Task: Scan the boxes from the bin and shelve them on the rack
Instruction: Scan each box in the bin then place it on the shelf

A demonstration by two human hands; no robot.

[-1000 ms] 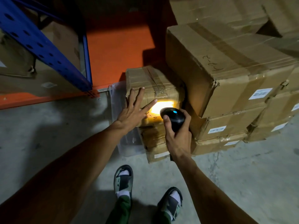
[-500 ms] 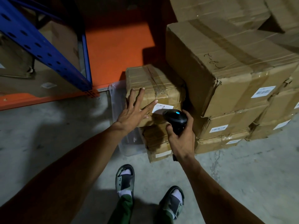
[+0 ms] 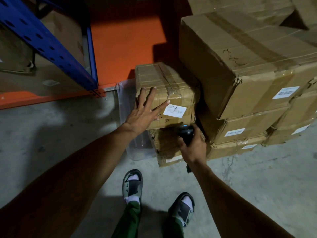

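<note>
A taped cardboard box (image 3: 164,86) with a white label (image 3: 174,110) tops a short stack standing in a clear plastic bin (image 3: 126,103) on the floor. My left hand (image 3: 144,114) lies flat on the box's near left face, fingers spread. Just below the box's lower right corner, my right hand (image 3: 192,146) grips a black handheld scanner (image 3: 186,132) with a small blue light on top. More boxes (image 3: 164,145) of the stack sit under the top one. The rack's blue upright (image 3: 46,42) and orange beam (image 3: 42,97) are at the left.
A tall pile of large cardboard boxes (image 3: 240,66) crowds the right side, touching the bin's stack. Boxes (image 3: 22,78) fill the rack's lower level at the left. An orange panel (image 3: 125,45) lies behind. Bare concrete floor (image 3: 51,134) spreads to the left, and my sandalled feet (image 3: 133,184) stand below.
The scanner's bright yellow light on the label has gone out. My right hand has lowered the scanner down and away from the label. My left hand has stayed on the box.
</note>
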